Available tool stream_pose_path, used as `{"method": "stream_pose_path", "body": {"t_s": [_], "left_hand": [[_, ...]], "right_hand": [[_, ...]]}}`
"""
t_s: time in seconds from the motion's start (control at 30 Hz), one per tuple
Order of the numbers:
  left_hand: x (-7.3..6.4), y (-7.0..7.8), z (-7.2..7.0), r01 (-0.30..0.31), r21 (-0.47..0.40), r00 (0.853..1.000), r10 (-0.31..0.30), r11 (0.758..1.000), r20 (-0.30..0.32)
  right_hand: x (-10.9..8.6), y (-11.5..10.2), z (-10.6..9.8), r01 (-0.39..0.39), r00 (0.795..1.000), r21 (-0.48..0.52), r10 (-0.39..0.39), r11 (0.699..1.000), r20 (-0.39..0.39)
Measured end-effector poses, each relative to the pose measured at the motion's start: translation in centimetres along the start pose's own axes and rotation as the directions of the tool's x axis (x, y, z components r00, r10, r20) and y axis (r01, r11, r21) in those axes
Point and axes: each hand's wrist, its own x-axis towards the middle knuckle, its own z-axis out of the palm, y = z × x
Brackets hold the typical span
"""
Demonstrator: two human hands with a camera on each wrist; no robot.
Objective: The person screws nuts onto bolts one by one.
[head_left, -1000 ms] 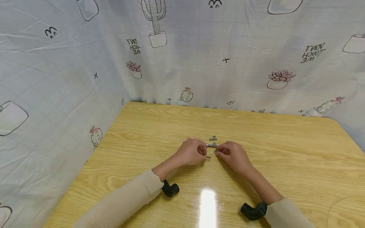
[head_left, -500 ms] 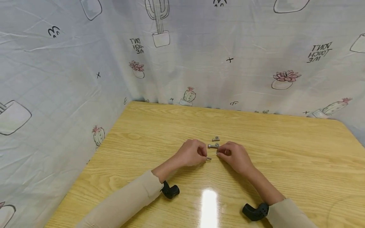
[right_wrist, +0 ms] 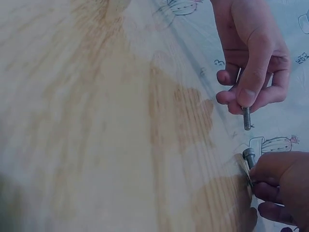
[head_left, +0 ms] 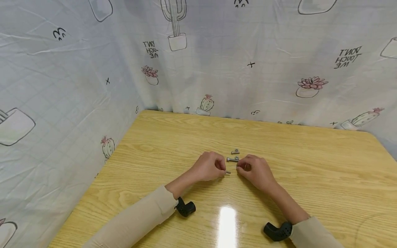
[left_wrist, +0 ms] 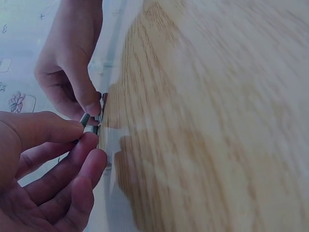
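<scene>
Between thumb and fingertips, my left hand (head_left: 211, 166) pinches a small metal bolt (right_wrist: 246, 118), its threaded end sticking out toward the right hand. My right hand (head_left: 255, 170) pinches a small nut, now almost wholly covered by the fingertips. A short gap separates the bolt's end from the right fingertips in the head view. Just behind the hands, a larger bolt (head_left: 232, 159) lies on the table with a nut (head_left: 237, 157) beside it. Farther back lies a smaller bolt (head_left: 235, 153) with its own nut (head_left: 236, 150).
The wood-grain table (head_left: 173, 134) reaches back to a pale curtain (head_left: 266, 41) printed with cacti, which also hangs along the left side. Black curved pieces (head_left: 185, 207) sit at both wrists. Light glares off the tabletop near the front.
The nut at my right fingertips showed more plainly before and is now mostly covered. Both hands stay nearly in place. The whole head view has shifted slightly.
</scene>
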Motion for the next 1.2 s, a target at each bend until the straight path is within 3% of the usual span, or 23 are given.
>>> {"method": "stream_pose_path", "body": {"t_s": [0.33, 0.53, 0.77, 0.87, 1.03, 1.2], "left_hand": [[0.3, 0.1, 0.2, 0.020, -0.058, 0.999, -0.022, 0.998, -0.039], [0.6, 0.4, 0.2, 0.026, -0.119, 0.996, -0.035, 0.993, -0.076], [0.8, 0.7, 0.3, 0.035, -0.193, 0.993, -0.056, 0.981, -0.103], [0.8, 0.8, 0.4, 0.052, -0.256, 0.991, -0.081, 0.965, -0.103], [0.9, 1.0, 0.6, 0.082, -0.383, 0.987, -0.129, 0.920, -0.099], [1.1, 1.0, 0.7, 0.084, -0.458, 0.985, -0.145, 0.885, -0.099]], "right_hand": [[-0.3, -0.8, -1.1, -0.070, 0.997, 0.092, 0.072, 0.993, -0.022], [-0.4, -1.2, -1.7, -0.064, 0.996, 0.120, 0.070, 0.991, -0.053], [-0.5, -1.3, -2.1, -0.062, 0.995, 0.244, 0.079, 0.968, -0.062], [-0.5, -1.5, -2.3, -0.088, 0.993, 0.297, 0.105, 0.951, -0.044], [-0.5, -1.7, -2.5, -0.127, 0.990, 0.342, 0.142, 0.931, -0.018], [-0.5, -1.8, -2.6, -0.146, 0.987, 0.374, 0.162, 0.916, -0.012]]}}
